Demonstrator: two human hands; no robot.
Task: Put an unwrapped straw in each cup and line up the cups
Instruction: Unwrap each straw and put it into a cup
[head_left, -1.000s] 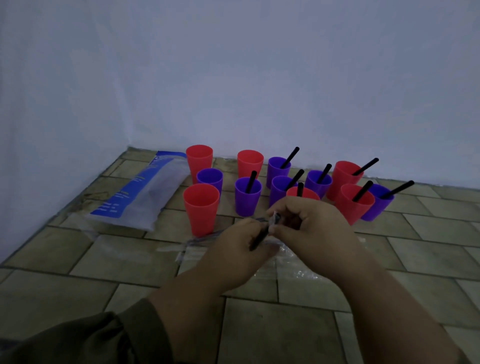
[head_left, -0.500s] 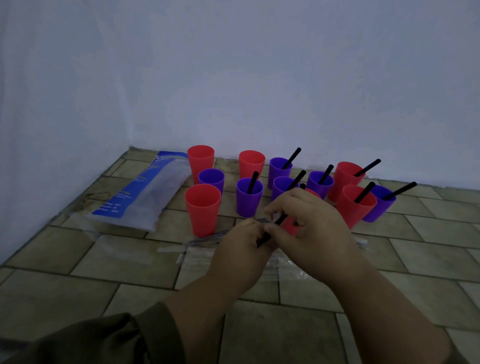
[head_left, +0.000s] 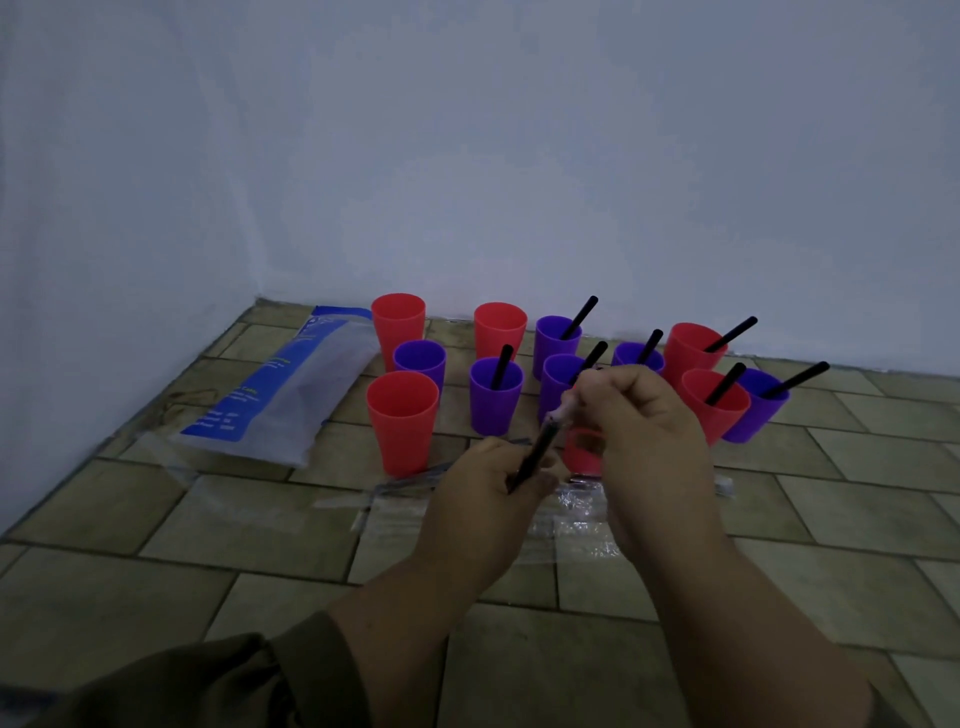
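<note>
Frame centre: ur left hand (head_left: 493, 483) grips lower end of black straw (head_left: 540, 451), fingers curled round it. Straw tilts up-right to ur right hand (head_left: 644, 415); its fingers clenched, pinching pale wrapper (head_left: 560, 414) at straw's top end. Behind hands: cups (head_left: 402, 415) clustered on tiled floor (head_left: 156, 587), red + purple, several w/ black straws, others w/o. One red cup (head_left: 582, 452) partly hidden behind right hand. Blue-white bag (head_left: 280, 395) left of cups. Clear plastic scraps (head_left: 576, 512) on floor under hands.
</note>
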